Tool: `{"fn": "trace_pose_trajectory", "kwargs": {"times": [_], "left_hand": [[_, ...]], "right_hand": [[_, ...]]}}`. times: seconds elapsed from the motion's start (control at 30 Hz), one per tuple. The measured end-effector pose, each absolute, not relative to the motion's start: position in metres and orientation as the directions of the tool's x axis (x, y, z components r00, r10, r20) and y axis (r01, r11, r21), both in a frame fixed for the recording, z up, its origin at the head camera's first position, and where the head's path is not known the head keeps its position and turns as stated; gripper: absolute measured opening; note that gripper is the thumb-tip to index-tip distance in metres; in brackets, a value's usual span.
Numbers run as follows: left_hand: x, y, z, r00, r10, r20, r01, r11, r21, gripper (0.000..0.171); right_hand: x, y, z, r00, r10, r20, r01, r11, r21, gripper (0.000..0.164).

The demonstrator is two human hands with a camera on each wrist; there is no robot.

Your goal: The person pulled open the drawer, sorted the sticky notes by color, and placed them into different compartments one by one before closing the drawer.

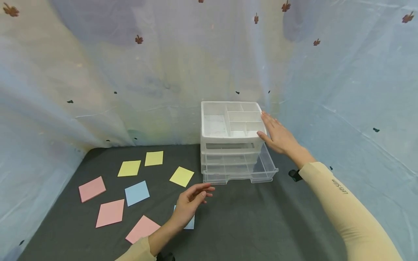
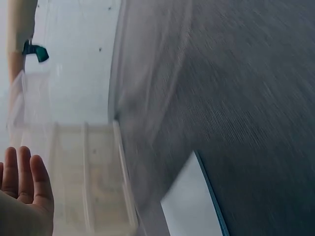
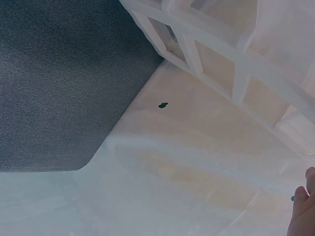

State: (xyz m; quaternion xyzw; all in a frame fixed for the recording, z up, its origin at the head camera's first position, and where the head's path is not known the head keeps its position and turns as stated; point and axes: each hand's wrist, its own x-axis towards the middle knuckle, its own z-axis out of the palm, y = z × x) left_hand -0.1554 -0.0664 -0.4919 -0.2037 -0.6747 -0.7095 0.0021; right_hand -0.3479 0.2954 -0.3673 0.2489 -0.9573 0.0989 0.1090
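A white drawer organizer (image 1: 235, 148) with a divided top tray stands at the back of the table. Its clear bottom drawer (image 1: 266, 166) is pulled partway out. My right hand (image 1: 277, 136) lies at the right rim of the top, fingers extended and thumb near the front corner. In the right wrist view, only some fingers (image 3: 302, 201) show beside the white frame (image 3: 216, 59). In front of the drawer, my left hand (image 1: 187, 206) hovers with loosely bent fingers, holding nothing. Beneath it, a blue sticky note pad (image 1: 190, 223) is partly hidden.
Left of the organizer lie three yellow pads (image 1: 181, 176), three pink pads (image 1: 110, 213) and another blue pad (image 1: 137, 193), spread over the dark tabletop (image 1: 248, 224). A pale curtain (image 1: 176, 72) hangs behind and along the sides of the table.
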Motion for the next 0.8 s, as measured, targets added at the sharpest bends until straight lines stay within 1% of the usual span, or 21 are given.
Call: {"fn": "trace_pose_trajectory", "kwargs": {"times": [0.27, 0.53, 0.8], "left_hand": [[-0.160, -0.108, -0.495, -0.931, 0.176, 0.320, 0.336, 0.073, 0.939, 0.029], [-0.171, -0.154, -0.507, -0.913, 0.109, 0.394, 0.408, 0.239, 0.881, 0.029], [-0.184, -0.205, -0.513, -0.905, 0.032, 0.425, 0.401, 0.403, 0.823, 0.030]], "right_hand": [[-0.347, 0.297, -0.367, -0.849, -0.460, 0.259, -0.505, 0.852, -0.142, 0.077], [-0.348, 0.295, -0.367, -0.858, -0.451, 0.247, -0.493, 0.858, -0.146, 0.077], [-0.347, 0.295, -0.367, -0.851, -0.457, 0.260, -0.501, 0.854, -0.138, 0.076]]}}
